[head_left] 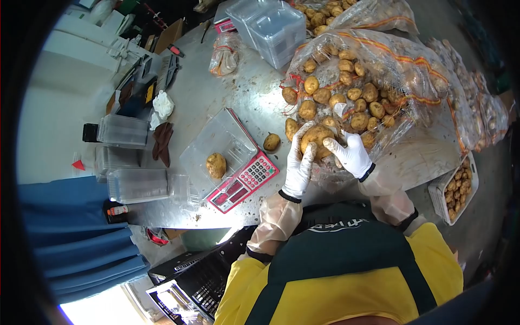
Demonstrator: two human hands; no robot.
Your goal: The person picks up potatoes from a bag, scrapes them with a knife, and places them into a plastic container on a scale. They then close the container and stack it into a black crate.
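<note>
A large potato (317, 140) is held between my two white-gloved hands, in front of an opened bag of potatoes (374, 95). My left hand (298, 169) grips its left side, fingers and thumb closed round it. On the other side, my right hand (353, 155) has its thumb against the potato; some of its fingertips are hidden. To the left, a clear plastic container (216, 135) rests on a pink digital scale (244, 181) with one potato (216, 165) in it. Another loose potato (272, 142) lies on the table beside the scale.
Stacked clear containers (276, 32) stand at the back of the metal table (184, 97); more containers (138, 184) sit at its left edge. A small plastic bag (223, 54) lies near the back. At right, a white crate (439, 195) holds potatoes below table level.
</note>
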